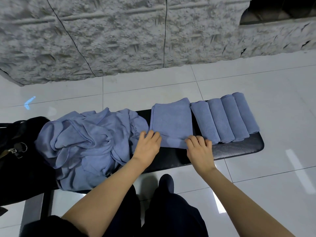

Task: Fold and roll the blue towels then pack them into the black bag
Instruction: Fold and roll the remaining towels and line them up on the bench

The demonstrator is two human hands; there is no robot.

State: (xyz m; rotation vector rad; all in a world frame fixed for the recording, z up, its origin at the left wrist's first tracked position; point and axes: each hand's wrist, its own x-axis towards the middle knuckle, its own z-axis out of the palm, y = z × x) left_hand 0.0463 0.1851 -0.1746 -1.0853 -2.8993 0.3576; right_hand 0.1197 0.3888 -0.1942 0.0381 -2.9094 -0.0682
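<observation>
A folded blue towel [171, 121] lies flat on the black bench [239, 147]. My left hand [148, 144] rests on its near left corner with curled fingertips on the edge. Its near right corner is under the bent fingers of my right hand [199, 147]. To the right lie several rolled blue towels [225, 118] side by side. A heap of loose blue towels [89, 142] covers the bench's left part. The black bag [15, 142] stands at the far left, partly under the heap.
White glossy floor tiles [256, 79] surround the bench. A rough grey stone wall [119, 35] rises behind it. My dark-trousered legs [164, 202] stand in front of the bench's near edge. The bag's metal buckles [17, 149] show at the left.
</observation>
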